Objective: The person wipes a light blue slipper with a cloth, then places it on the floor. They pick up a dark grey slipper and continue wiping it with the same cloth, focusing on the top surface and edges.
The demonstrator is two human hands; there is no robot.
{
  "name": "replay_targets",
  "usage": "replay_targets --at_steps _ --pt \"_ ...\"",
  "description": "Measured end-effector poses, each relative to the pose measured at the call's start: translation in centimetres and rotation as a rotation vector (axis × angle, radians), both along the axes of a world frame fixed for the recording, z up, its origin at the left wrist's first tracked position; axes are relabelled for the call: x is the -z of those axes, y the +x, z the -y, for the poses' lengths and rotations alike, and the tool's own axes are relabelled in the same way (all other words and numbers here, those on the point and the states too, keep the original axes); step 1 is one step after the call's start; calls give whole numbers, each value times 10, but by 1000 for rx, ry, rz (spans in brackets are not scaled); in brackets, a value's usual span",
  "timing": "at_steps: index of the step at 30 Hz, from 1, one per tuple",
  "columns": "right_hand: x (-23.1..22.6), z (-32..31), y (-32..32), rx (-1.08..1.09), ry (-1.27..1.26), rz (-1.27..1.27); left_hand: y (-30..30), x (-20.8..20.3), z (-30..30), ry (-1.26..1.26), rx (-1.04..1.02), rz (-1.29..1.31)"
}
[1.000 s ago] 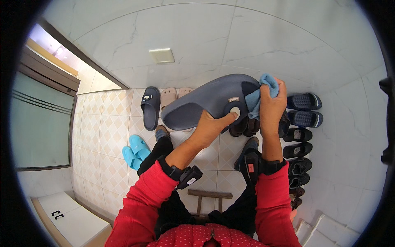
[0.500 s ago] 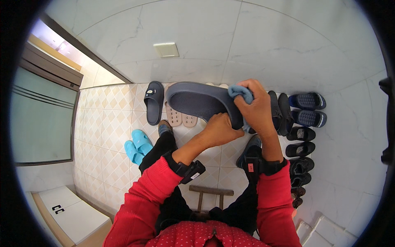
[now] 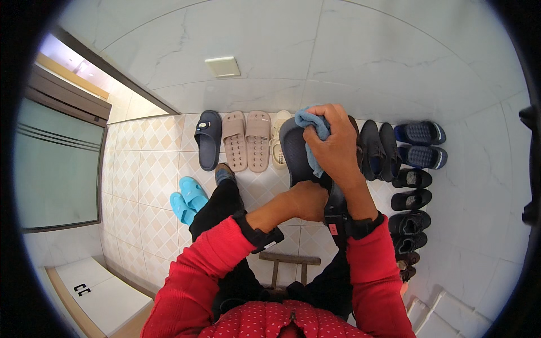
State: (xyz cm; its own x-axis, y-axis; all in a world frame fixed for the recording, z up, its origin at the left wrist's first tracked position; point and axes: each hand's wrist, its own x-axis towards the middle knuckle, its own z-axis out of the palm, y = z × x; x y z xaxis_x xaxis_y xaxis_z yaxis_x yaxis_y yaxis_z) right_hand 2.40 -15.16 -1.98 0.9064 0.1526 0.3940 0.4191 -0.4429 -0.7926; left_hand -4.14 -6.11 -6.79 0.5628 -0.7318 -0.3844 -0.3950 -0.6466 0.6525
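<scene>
A dark grey slide slipper [image 3: 291,147] is held up in front of me, its heel end toward the wall and its strap end toward me. My left hand [image 3: 309,199] grips it at the strap end, the fingers partly hidden by the slipper. In my right hand [image 3: 336,147] is a bunched blue cloth [image 3: 314,120], pressed against the slipper's inner sole. Behind the slipper, a cream pair of shoes [image 3: 278,153] is partly covered.
Along the wall stand a matching dark slipper [image 3: 209,141], pinkish-beige slippers [image 3: 258,141] and black shoes [image 3: 373,149]. Several more pairs, including navy slippers [image 3: 421,134], line the right wall. Light blue clogs [image 3: 194,194] lie left of my foot. A wooden stool [image 3: 289,259] is between my legs.
The slipper has turned from lying crosswise to pointing away from me, uncovering the beige slippers. My right hand has brought the cloth from the slipper's strap end onto its inner sole.
</scene>
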Motion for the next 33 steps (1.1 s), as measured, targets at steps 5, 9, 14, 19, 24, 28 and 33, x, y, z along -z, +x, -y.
replay_targets --at_steps 5,9,14,19,24,28,33 --pt "4 0 -2 -71 -229 90 -5 10 0 103 17 -11" --pt "11 -4 -9 -187 -340 83 -10 36 4 238 70 -57" --pt "25 -19 -20 -328 -471 88 -22 60 -1 -215 -72 507" --pt "22 -7 -8 -10 -598 106 -12 37 0 286 43 122" --pt "5 27 10 273 -593 77 -9 14 -6 256 40 125" --pt "2 31 12 295 -336 62 -6 13 -13 207 0 189" --pt "14 8 0 102 -284 215 3 6 -17 222 -28 192"
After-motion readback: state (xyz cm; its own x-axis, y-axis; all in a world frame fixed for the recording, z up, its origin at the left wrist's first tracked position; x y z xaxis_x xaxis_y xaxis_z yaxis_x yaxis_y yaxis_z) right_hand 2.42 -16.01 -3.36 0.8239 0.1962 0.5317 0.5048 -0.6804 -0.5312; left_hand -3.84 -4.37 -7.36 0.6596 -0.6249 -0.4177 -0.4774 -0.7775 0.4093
